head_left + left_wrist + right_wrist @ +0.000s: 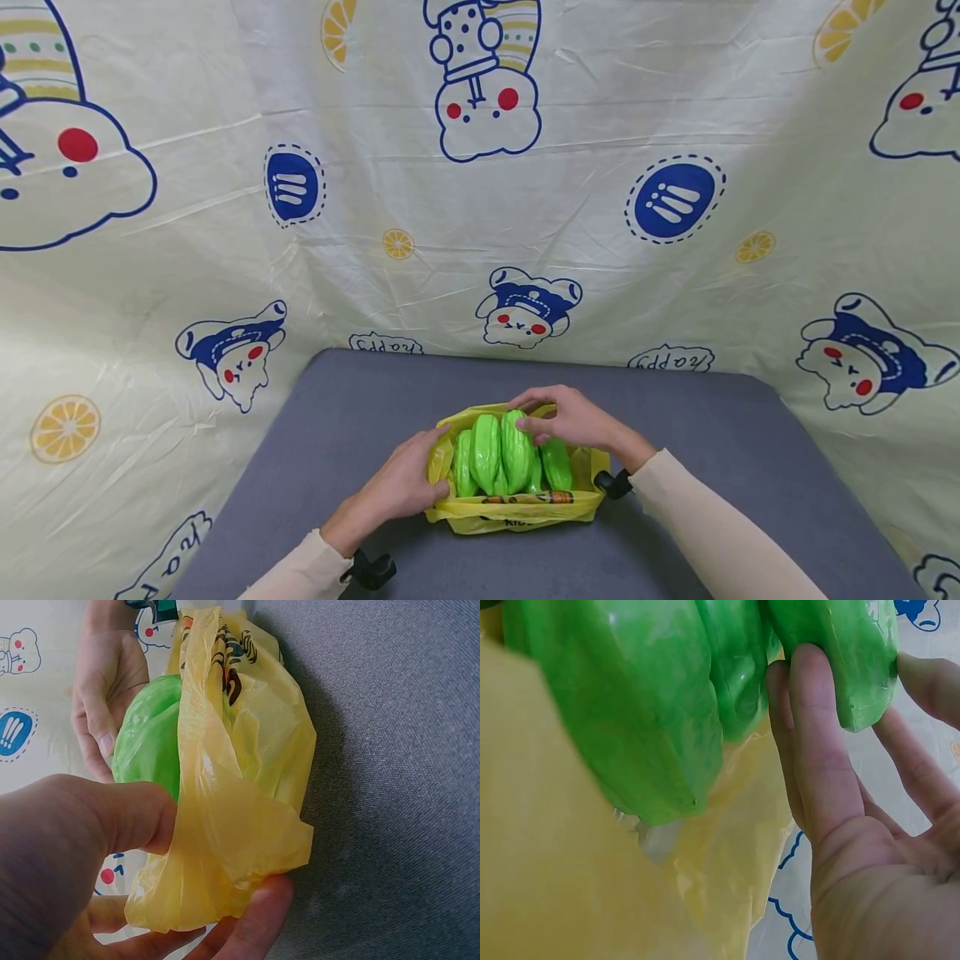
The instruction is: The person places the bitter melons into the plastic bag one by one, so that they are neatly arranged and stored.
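Note:
A yellow plastic bag (517,521) with printing on its near side rests on the table, its mouth spread upward. Inside stand several glossy green ridged fruits that look like star fruit, side by side. My left hand (408,475) holds the bag's left end, thumb (142,814) at the rim and fingers (262,915) outside and below. From the far right side my right hand (570,417) reaches over the opening. Its thumb and fingers are around the end of one green fruit (855,660), while another fruit (630,712) hangs beside it in that view. The fruits' lower parts are hidden in the bag.
The grey table (360,400) carries the bag near its middle. Behind and beside it hangs a pale cloth (570,217) printed with cartoon figures and orange slices. Black mounts sit at the left wrist (369,571) and the right wrist (615,483), the latter close to the bag.

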